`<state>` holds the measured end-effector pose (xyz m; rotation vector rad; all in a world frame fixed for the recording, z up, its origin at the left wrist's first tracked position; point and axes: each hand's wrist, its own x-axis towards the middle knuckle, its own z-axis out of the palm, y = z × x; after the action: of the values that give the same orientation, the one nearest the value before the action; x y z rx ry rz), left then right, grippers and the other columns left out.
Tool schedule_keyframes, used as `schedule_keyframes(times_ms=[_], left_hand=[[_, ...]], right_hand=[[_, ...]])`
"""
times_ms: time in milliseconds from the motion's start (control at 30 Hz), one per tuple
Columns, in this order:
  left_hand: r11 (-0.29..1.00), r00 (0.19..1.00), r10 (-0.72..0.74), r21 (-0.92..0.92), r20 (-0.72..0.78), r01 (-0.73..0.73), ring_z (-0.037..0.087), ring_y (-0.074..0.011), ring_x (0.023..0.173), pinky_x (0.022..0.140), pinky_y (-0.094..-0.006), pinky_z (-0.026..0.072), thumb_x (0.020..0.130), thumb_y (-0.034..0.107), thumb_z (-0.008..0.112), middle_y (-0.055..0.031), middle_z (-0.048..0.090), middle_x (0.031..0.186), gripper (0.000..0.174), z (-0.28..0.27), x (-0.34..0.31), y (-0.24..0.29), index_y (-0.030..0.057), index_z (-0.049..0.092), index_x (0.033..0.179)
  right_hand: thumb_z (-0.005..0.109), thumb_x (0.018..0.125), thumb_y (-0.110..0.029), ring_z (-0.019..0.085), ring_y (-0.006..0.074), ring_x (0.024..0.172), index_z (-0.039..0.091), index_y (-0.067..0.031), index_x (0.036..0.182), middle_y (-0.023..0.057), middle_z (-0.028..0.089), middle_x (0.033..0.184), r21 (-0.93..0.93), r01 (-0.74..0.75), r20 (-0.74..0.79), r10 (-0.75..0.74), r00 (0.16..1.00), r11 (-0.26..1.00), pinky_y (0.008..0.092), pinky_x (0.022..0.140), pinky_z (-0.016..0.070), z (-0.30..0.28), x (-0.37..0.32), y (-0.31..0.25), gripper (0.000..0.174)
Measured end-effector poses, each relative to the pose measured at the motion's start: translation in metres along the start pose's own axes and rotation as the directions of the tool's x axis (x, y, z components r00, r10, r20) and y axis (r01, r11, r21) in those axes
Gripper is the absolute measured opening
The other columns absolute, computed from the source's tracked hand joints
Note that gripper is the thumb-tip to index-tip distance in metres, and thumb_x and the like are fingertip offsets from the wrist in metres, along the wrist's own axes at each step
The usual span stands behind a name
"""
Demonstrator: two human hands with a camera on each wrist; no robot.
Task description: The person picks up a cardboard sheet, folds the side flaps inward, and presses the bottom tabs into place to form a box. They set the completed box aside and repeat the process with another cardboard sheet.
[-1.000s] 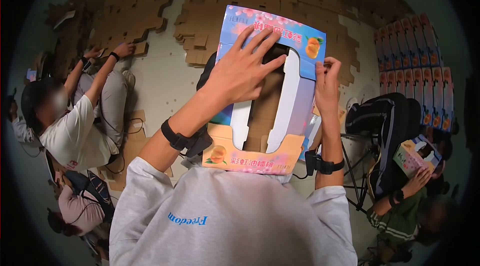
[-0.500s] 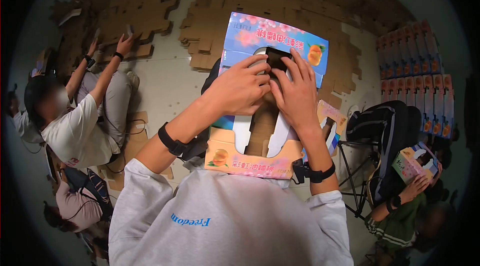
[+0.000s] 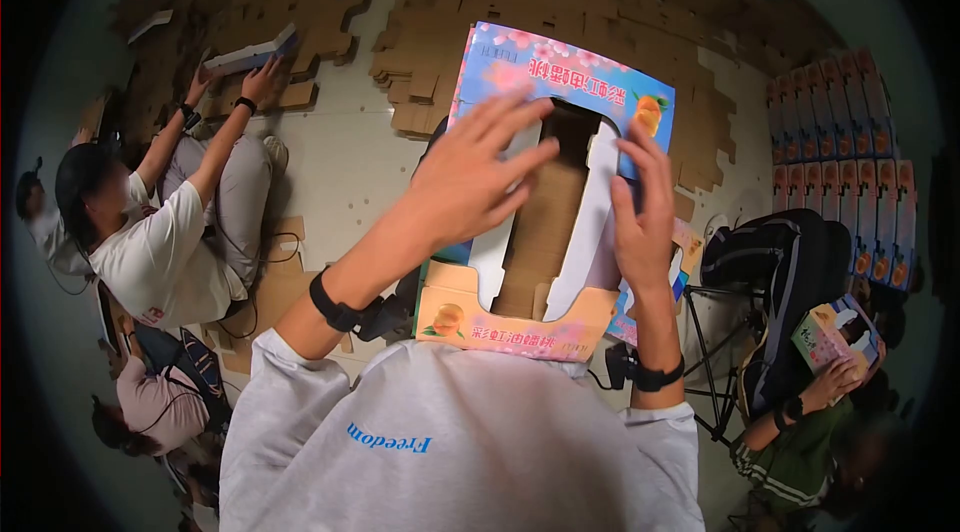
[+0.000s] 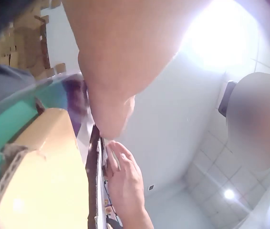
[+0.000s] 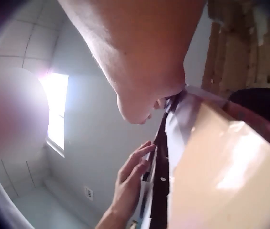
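Observation:
A printed cardboard fruit box, blue at the far end and orange at the near end, lies tilted across the lap in the head view. A long opening with white inner flaps runs down its middle and shows a bare brown bottom. My left hand spreads over the opening's left side, fingers extended and slightly blurred. At the box's right side is my right hand, with loosely bent fingers near the blue panel's edge. Close up, the orange flap fills the lower left of the left wrist view.
Flattened brown cardboard covers the floor ahead. Finished-looking boxes stand in rows at right, behind a black backpack. Another printed box lies beside my right forearm. A person at left holds up a box; another at right holds one too.
My right hand went from the box's right edge into the opening, then back out to the right side. My left fingers bent at the opening, then spread again. The seated person has raised a box.

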<state>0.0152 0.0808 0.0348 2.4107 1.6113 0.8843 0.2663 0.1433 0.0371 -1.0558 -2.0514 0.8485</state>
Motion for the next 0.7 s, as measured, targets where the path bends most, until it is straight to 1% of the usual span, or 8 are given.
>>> schedule_keyframes(times_ms=[67, 100, 200, 233, 333, 433, 533, 700], left_hand=[[0.981, 0.987, -0.149, 0.115, -0.066, 0.156, 0.032, -0.0319, 0.16, 0.13, -0.0524, 0.0303, 0.096, 0.026, 0.073, -0.0133, 0.039, 0.169, 0.063, 0.003, -0.009, -0.003, 0.0099, 0.054, 0.154], [0.958, 0.97, -0.222, 0.165, -0.099, 0.236, 0.028, -0.0316, 0.162, 0.131, -0.0531, 0.0279, 0.098, 0.028, 0.072, -0.0129, 0.033, 0.174, 0.072, 0.007, -0.012, -0.002, 0.0099, 0.047, 0.162], [0.92, 0.952, -0.304, 0.249, -0.033, 0.303, 0.021, -0.0304, 0.166, 0.133, -0.0534, 0.021, 0.102, 0.034, 0.067, -0.0127, 0.025, 0.178, 0.084, 0.013, -0.017, 0.0, 0.0059, 0.028, 0.17], [0.918, 0.952, -0.305, 0.268, 0.006, 0.292, 0.02, -0.0296, 0.166, 0.134, -0.0527, 0.0169, 0.103, 0.037, 0.063, -0.0134, 0.022, 0.18, 0.087, 0.014, -0.017, -0.002, 0.0019, 0.022, 0.171], [0.951, 0.965, -0.263, 0.166, 0.001, 0.259, 0.023, -0.0305, 0.165, 0.133, -0.0527, 0.0208, 0.102, 0.038, 0.066, -0.0145, 0.024, 0.178, 0.083, 0.008, -0.012, -0.007, -0.0014, 0.032, 0.166], [0.972, 0.971, -0.235, 0.002, 0.032, 0.235, 0.018, -0.0364, 0.166, 0.133, -0.0524, 0.0204, 0.1, 0.033, 0.07, -0.0156, 0.021, 0.179, 0.085, 0.01, -0.016, -0.02, -0.0001, 0.03, 0.168], [0.962, 0.968, -0.252, -0.107, 0.018, 0.252, 0.011, -0.0403, 0.167, 0.134, -0.0495, 0.0181, 0.097, 0.022, 0.075, -0.0166, 0.016, 0.181, 0.089, 0.011, -0.026, -0.002, 0.0064, 0.028, 0.171], [0.847, 0.881, -0.463, -0.341, -0.099, 0.407, 0.02, -0.0424, 0.165, 0.13, -0.0487, 0.0295, 0.094, 0.012, 0.077, -0.0183, 0.013, 0.181, 0.09, 0.026, -0.038, 0.008, 0.0078, 0.03, 0.171]], right_hand=[[0.069, 0.098, -0.011, 0.038, 0.0395, 0.158, 0.057, 0.0032, 0.147, 0.021, 0.048, 0.163, -0.245, -0.04, -0.069, 0.024, 0.997, 0.969, 0.0469, 0.127, 0.0342, -0.013, -0.013, -0.013, 0.053], [0.073, 0.098, -0.018, 0.03, 0.0412, 0.161, 0.038, 0.0034, 0.163, 0.0235, 0.037, 0.17, -0.291, -0.105, -0.023, 0.103, 0.994, 0.951, 0.0497, 0.13, 0.0283, -0.016, -0.026, -0.006, 0.078], [0.075, 0.098, -0.024, 0.023, 0.0424, 0.163, 0.025, 0.0049, 0.167, 0.0245, 0.024, 0.175, -0.41, -0.125, -0.029, 0.124, 0.992, 0.904, 0.0523, 0.131, 0.0229, 0.007, -0.045, 0.002, 0.091], [0.076, 0.098, -0.029, 0.019, 0.0436, 0.164, 0.018, 0.0048, 0.169, 0.0246, 0.014, 0.178, -0.475, -0.121, -0.031, 0.121, 0.992, 0.872, 0.0555, 0.131, 0.0208, 0.015, -0.047, 0.009, 0.097], [0.075, 0.098, -0.032, 0.021, 0.0446, 0.163, 0.02, 0.0045, 0.169, 0.0254, 0.017, 0.178, -0.574, -0.112, -0.08, 0.081, 0.993, 0.811, 0.0578, 0.13, 0.0215, 0.025, -0.048, 0.008, 0.097], [0.075, 0.098, -0.034, 0.022, 0.0452, 0.163, 0.022, 0.0045, 0.169, 0.0261, 0.022, 0.176, -0.608, -0.091, -0.091, 0.045, 0.995, 0.788, 0.0592, 0.129, 0.0226, 0.027, -0.053, 0.015, 0.097], [0.076, 0.097, -0.031, 0.025, 0.0456, 0.162, 0.025, 0.0053, 0.168, 0.0267, 0.025, 0.175, -0.595, -0.089, -0.105, 0.032, 0.994, 0.799, 0.0579, 0.128, 0.0254, 0.026, -0.052, 0.013, 0.095], [0.079, 0.095, -0.026, 0.03, 0.0452, 0.16, 0.03, 0.0062, 0.166, 0.0272, 0.027, 0.175, -0.479, -0.091, -0.107, 0.045, 0.993, 0.873, 0.0549, 0.126, 0.031, 0.025, -0.052, 0.018, 0.093]])
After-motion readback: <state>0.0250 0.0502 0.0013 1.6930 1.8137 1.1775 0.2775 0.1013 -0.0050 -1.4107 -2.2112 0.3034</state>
